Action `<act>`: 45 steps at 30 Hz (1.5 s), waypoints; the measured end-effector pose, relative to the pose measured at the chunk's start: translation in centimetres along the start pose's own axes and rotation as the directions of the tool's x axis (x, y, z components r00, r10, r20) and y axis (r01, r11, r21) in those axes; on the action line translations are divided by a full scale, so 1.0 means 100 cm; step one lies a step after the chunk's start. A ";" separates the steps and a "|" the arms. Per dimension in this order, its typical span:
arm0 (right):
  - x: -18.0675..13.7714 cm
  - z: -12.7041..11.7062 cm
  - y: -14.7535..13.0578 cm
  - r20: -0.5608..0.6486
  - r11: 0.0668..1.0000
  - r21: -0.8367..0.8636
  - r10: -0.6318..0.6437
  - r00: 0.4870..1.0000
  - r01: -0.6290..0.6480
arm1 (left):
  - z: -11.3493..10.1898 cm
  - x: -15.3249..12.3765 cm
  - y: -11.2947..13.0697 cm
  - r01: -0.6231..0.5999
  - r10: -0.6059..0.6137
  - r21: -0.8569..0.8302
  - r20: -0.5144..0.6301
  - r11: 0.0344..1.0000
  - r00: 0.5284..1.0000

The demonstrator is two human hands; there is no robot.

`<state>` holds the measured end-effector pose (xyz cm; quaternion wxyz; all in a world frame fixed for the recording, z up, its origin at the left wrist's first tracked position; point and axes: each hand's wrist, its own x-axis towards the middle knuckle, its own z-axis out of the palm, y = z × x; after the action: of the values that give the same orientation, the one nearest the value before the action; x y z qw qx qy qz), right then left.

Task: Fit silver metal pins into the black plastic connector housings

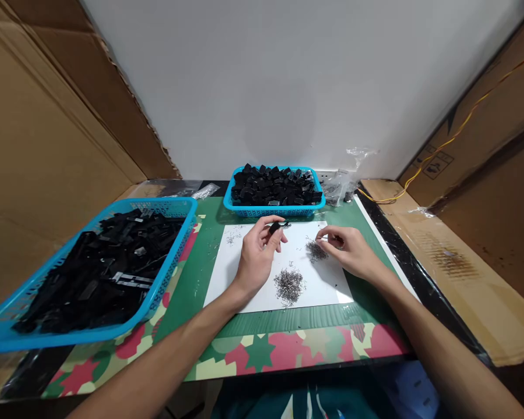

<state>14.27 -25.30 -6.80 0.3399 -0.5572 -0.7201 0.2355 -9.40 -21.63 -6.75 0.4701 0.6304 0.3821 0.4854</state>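
Left hand (257, 253) is clamped on a small black plastic part (278, 226), whose long axis runs across the white paper sheet (244, 285) near the sheet's far edge. Right hand (351, 250), fingertips pinched together, touches the small grey wire-spring pile (315, 251) at sheet centre, just right of the part.

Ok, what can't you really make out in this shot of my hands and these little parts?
- Head view: the black part is mostly covered by the left hand, so its shape is unclear.
- Whether the right hand holds a piece from the small metal pile: too small to tell.
- The left basket is cut off by the frame's left edge.
- Contents of the clear bags: blurred and too small.
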 end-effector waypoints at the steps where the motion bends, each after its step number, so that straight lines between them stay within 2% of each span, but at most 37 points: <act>1: 0.000 0.002 0.001 0.034 1.000 -0.012 -0.019 0.999 0.019 | -0.001 0.001 -0.001 0.002 -0.002 -0.008 0.001 1.000 1.000; 4: 0.000 0.008 0.001 0.100 0.997 -0.031 -0.066 0.993 0.069 | -0.003 0.004 -0.003 0.032 -0.032 -0.038 -0.005 0.999 0.999; 9: 0.003 0.022 -0.003 0.026 0.985 -0.165 -0.040 0.999 0.043 | 0.000 0.002 -0.009 0.016 -0.015 -0.048 0.022 0.999 1.000; 17: 0.009 0.039 -0.008 0.035 0.964 -0.263 -0.039 0.999 0.047 | 0.005 -0.001 -0.011 0.066 -0.061 -0.059 0.072 0.996 0.996; 22: 0.011 0.039 -0.009 0.102 0.966 -0.252 -0.030 0.994 0.055 | 0.005 -0.002 -0.009 0.090 -0.086 -0.042 0.085 0.995 0.993; 29: 0.005 0.037 -0.005 0.149 0.930 -0.334 -0.107 0.983 0.152 | 0.004 -0.002 -0.008 0.127 -0.126 -0.002 0.109 0.992 0.986; 31: 0.004 0.035 -0.004 0.118 0.948 -0.289 -0.106 0.987 0.136 | 0.003 -0.003 -0.007 0.132 -0.132 0.008 0.118 0.991 0.984; 36: 0.005 0.028 -0.006 0.025 0.996 -0.041 -0.074 0.997 0.075 | 0.004 -0.005 -0.004 0.131 -0.139 0.061 0.144 0.989 0.980; 41: 0.004 0.026 -0.007 0.059 0.968 -0.243 -0.052 0.997 0.065 | 0.004 -0.005 -0.002 0.136 -0.144 0.075 0.120 0.988 0.982; 45: 0.003 0.025 -0.007 0.121 0.966 -0.254 -0.024 0.992 0.054 | 0.003 -0.005 -0.003 0.145 -0.152 0.075 0.104 0.987 0.983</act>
<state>11.90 -25.13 -7.89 0.2265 -0.5675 -0.7740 0.1658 -9.19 -22.12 -7.19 0.5037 0.6413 0.4178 0.4006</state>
